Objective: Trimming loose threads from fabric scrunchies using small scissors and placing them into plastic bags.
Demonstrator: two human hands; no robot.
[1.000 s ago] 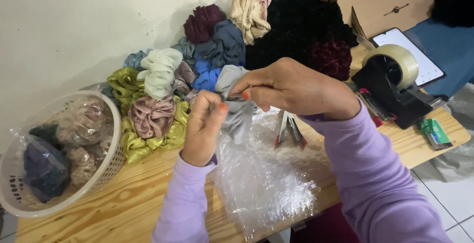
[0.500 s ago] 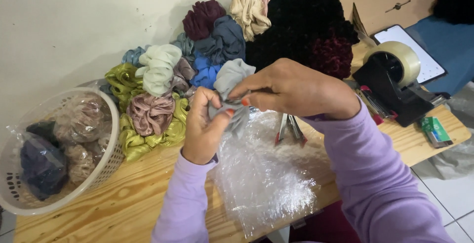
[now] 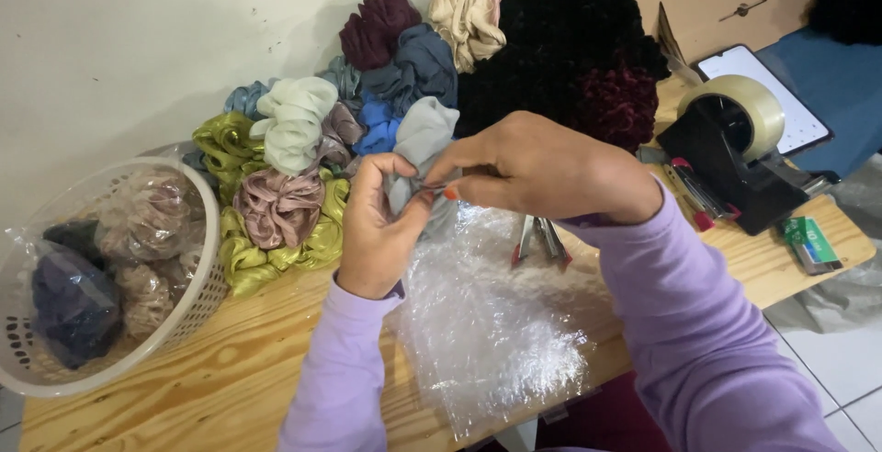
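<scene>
My left hand (image 3: 375, 231) and my right hand (image 3: 542, 169) meet above the wooden table (image 3: 211, 388). Both pinch the top edge of a clear plastic bag (image 3: 487, 333), which lies crinkled on the table below them. A grey scrunchie (image 3: 424, 138) sits right behind my fingers at the bag's mouth. Whether part of it is inside the bag I cannot tell. Both arms wear lilac sleeves.
A pile of coloured scrunchies (image 3: 294, 167) lies against the wall, with black ones (image 3: 560, 57) behind my hands. A white basket (image 3: 197, 296) of bagged scrunchies stands left. A black tape dispenser (image 3: 735, 153), a tablet (image 3: 781, 94), a small green box (image 3: 808, 242) and a metal tool (image 3: 542, 236) are on the right.
My hands have stayed together at the bag's top. My left fingers have curled closer to the right hand's fingertips, and the bag lies a little flatter.
</scene>
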